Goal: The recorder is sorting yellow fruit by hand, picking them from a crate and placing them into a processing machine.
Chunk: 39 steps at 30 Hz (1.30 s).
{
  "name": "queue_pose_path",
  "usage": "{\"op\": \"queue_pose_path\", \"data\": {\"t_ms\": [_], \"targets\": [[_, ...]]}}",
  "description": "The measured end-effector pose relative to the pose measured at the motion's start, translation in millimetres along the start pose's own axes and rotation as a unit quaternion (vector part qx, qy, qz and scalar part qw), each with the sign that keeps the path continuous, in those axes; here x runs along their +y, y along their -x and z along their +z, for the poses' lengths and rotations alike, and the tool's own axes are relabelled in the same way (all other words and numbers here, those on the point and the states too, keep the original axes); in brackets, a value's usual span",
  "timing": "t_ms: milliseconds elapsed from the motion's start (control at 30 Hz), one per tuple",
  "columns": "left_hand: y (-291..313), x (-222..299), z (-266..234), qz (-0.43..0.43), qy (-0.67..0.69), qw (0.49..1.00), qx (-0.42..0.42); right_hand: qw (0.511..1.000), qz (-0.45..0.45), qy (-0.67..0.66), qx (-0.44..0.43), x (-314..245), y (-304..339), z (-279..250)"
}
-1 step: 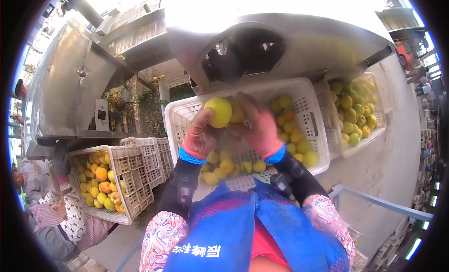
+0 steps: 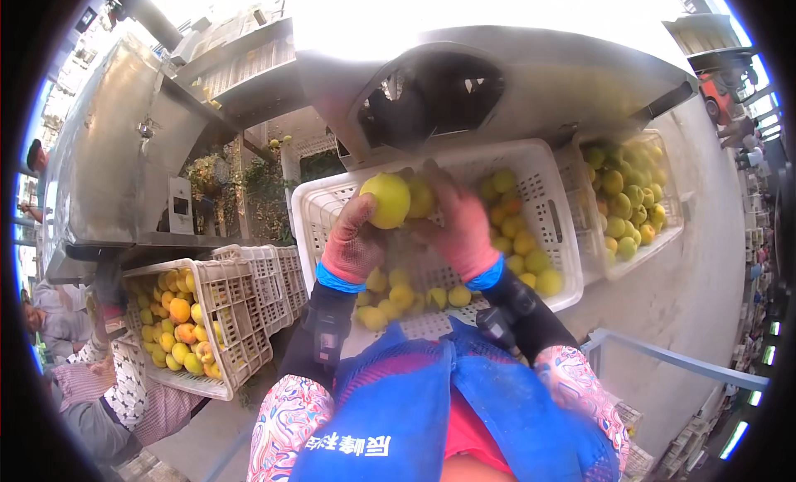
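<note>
Above a white plastic crate (image 2: 308, 225), my left hand (image 2: 352, 242), in a pink glove, is closed on a yellow-green peach (image 2: 386, 200). Right beside it, my right hand (image 2: 463, 233), also gloved in pink, has its fingers curled around a second peach (image 2: 422, 198), which is partly hidden behind the first. The right fingertips are blurred. Inside the crate, more peaches (image 2: 401, 296) lie along the near side and others (image 2: 522, 242) are heaped at the right.
A metal machine with a dark opening (image 2: 431, 96) stands just beyond the crate. To the right sits another crate of peaches (image 2: 634, 202); a tilted crate (image 2: 236, 316) of yellow-orange ones is at the left. A blue-grey rail (image 2: 672, 358) runs at the lower right. People are at far left.
</note>
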<state>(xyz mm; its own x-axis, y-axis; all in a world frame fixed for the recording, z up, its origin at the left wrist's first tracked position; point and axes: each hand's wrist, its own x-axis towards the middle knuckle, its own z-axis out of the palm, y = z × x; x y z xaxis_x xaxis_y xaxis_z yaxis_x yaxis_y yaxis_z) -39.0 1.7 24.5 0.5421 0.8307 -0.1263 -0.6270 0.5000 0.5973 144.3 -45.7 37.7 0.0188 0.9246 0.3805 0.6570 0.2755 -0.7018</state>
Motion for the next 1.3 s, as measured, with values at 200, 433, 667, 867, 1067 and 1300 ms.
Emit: {"op": "queue_pose_path", "data": {"t_ms": [200,433,667,867,1067,1300], "targets": [[-2.3,6.2,20.9,0.074,0.007,0.994,0.08,0.993,0.043,-0.014,0.109,-7.4,-25.7,0.9],[-0.1,-16.1,-1.2,0.05,0.131,0.987,0.073,0.963,-0.075,0.089,0.245,3.4,-74.7,14.9],[-7.6,-3.7,14.1,-0.01,0.156,0.988,0.003,0.973,0.071,0.197,0.092,23.2,-119.4,34.6],[-7.5,-5.7,7.7,-0.016,0.179,0.984,0.012,0.993,-0.066,-0.023,0.092,-23.1,-56.3,16.0],[-6.8,-22.5,-13.7,0.068,-0.195,0.978,-0.014,0.991,-0.051,0.022,0.124,-24.8,-50.4,17.6],[-18.7,-95.6,-142.3,-0.074,-0.7,0.602,0.376,0.972,-0.08,0.201,0.088,43.9,-112.1,34.3]]}}
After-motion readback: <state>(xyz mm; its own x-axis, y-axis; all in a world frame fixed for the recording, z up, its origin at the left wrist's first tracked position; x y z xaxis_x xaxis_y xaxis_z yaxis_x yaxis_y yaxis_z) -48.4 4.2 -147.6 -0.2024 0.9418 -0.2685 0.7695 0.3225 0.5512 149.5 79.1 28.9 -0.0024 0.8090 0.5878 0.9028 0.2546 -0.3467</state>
